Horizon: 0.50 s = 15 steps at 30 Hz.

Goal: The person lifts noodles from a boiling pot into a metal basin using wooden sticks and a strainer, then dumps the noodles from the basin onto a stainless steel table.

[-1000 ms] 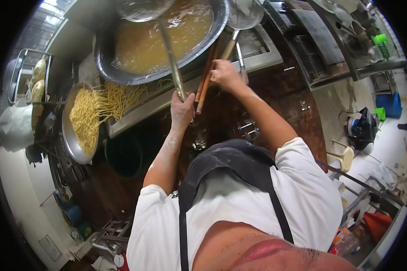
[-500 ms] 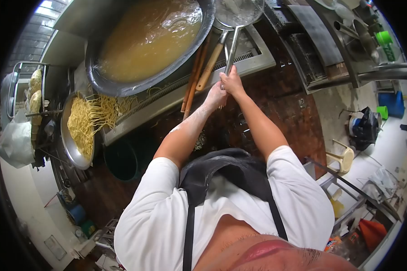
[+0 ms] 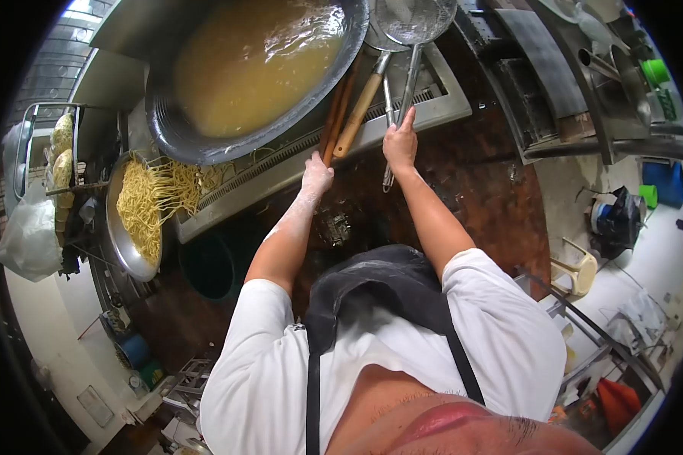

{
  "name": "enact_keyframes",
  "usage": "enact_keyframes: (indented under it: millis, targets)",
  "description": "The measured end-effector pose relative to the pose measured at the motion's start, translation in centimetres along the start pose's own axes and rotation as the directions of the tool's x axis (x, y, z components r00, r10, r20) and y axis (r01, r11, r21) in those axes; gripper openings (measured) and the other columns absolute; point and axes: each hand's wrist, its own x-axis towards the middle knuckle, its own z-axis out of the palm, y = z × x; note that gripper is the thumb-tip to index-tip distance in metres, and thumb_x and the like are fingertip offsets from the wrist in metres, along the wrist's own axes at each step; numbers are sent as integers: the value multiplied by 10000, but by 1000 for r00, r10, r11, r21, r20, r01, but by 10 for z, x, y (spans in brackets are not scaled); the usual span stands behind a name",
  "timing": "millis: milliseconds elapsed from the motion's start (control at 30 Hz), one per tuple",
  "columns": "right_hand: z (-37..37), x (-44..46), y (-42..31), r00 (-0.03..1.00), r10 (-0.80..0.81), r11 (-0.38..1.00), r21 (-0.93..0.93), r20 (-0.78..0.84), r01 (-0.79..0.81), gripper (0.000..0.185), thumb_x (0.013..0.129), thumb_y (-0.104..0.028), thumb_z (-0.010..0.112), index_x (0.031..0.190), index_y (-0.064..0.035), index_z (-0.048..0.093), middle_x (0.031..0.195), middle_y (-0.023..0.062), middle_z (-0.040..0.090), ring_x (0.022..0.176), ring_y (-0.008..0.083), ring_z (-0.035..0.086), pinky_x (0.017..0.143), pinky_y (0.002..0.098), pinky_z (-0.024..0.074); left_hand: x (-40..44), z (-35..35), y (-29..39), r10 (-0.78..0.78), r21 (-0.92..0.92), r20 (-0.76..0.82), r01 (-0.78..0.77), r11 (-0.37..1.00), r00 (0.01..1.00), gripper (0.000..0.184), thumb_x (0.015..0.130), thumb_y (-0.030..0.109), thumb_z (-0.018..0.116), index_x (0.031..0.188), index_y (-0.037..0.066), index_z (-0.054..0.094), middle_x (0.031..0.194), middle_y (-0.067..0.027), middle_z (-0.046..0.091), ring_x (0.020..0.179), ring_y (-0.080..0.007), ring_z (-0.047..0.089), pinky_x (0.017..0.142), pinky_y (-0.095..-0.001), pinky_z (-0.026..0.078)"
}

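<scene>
My right hand [image 3: 400, 142] is closed round the metal handle of a round wire strainer [image 3: 416, 19], whose mesh head rests at the top beside the pot. Pale with flour, my left hand [image 3: 318, 174] is closed at the lower ends of two long brown wooden sticks [image 3: 340, 106], which lean beside the pot. Between my hands lies a wooden handle [image 3: 359, 114] of another strainer. A large dark pot [image 3: 247, 148] of cloudy yellowish liquid stands at the upper left. Yellow noodles [image 3: 140, 205] lie in a metal bowl [image 3: 119, 239] and spill onto the stove edge.
The metal stove edge [image 3: 281, 168] runs below the pot. A dark green bin [image 3: 207, 267] stands under the bowl. At the left is a wire rack [image 3: 26, 144] with a plastic bag [image 3: 32, 239]. Metal shelving [image 3: 542, 68] and a cream stool [image 3: 580, 271] are at the right.
The strainer that was over the pot has moved right, away from the liquid. My hands met on its handle, then parted; my left hand has moved left to the wooden sticks.
</scene>
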Motion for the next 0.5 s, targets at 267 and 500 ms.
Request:
enact_keyframes:
  millis: [267, 500]
  targets:
    - [18, 9, -22, 954, -150, 975, -122, 261, 187, 685, 882, -309, 687, 1405, 25, 399, 1142, 308, 552, 1066, 469, 571, 902, 522, 469, 12, 23, 9, 216, -363, 43, -187, 913, 975, 686, 888, 381, 611, 1396, -44, 434, 1177, -334, 611, 1169, -470, 562, 999, -475, 464]
    - [38, 69, 98, 965, 37, 955, -294, 259, 43, 449, 889, -161, 636, 1257, -13, 424, 896, 188, 629, 778, 325, 682, 677, 493, 560, -19, 9, 41, 115, -77, 15, -114, 991, 993, 879, 805, 513, 732, 1385, -74, 431, 1335, -355, 491, 1213, -442, 546, 1016, -460, 469]
